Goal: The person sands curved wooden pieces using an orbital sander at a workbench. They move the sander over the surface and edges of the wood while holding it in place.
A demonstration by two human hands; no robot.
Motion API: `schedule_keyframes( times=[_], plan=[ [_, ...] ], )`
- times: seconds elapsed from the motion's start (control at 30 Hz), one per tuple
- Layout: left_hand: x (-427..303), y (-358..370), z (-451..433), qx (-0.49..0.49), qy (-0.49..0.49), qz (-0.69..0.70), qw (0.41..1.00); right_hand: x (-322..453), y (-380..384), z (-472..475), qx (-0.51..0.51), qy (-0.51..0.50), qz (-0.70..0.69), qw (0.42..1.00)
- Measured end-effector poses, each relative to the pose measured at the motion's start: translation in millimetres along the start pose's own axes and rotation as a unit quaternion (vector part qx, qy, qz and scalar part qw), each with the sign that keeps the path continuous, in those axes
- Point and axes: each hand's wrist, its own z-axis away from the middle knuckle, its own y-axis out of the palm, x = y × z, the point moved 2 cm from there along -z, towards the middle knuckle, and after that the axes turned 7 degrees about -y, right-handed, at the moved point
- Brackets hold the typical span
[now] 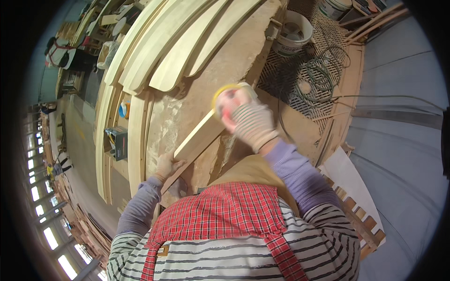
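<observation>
My left hand point(169, 165) grips the near end of a straight wooden board point(200, 140) lying slantwise on the worn workbench point(225, 66). At the board's far end, my gloved right hand point(242, 114) is closed on a round power sander point(225, 92) with a yellow rim, blurred by motion. The sander's underside and its contact with the board are hidden. Beyond the board lie several curved, pale wooden pieces point(172, 70) with rounded ends.
A white bucket point(293, 35) stands beyond the bench's right edge. A coiled green hose point(318, 79) lies on slatted matting. Left of the bench are a dark box point(120, 142) and a blue and orange roll point(123, 109). A person point(59, 52) is at upper left.
</observation>
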Motion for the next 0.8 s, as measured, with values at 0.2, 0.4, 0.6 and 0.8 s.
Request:
schedule_keyframes(
  times=[0.2, 0.4, 0.6, 0.8],
  plan=[
    [0, -3, 0, 0.024, -0.006, 0.060, 0.998, 6, 21, -1, -0.059, -0.097, -0.038, 0.993],
    [-11, -11, -6, 0.053, 0.014, 0.056, 0.997, -146, 6, -45, -0.090, 0.092, -0.480, 0.868],
    [-2, -18, -19, 0.115, -0.003, 0.134, 0.984, -136, 13, -26, -0.122, 0.106, -0.419, 0.893],
    [-5, -22, -21, 0.135, -0.034, 0.130, 0.982, -34, 14, -31, -0.131, -0.177, 0.024, 0.975]
  ],
)
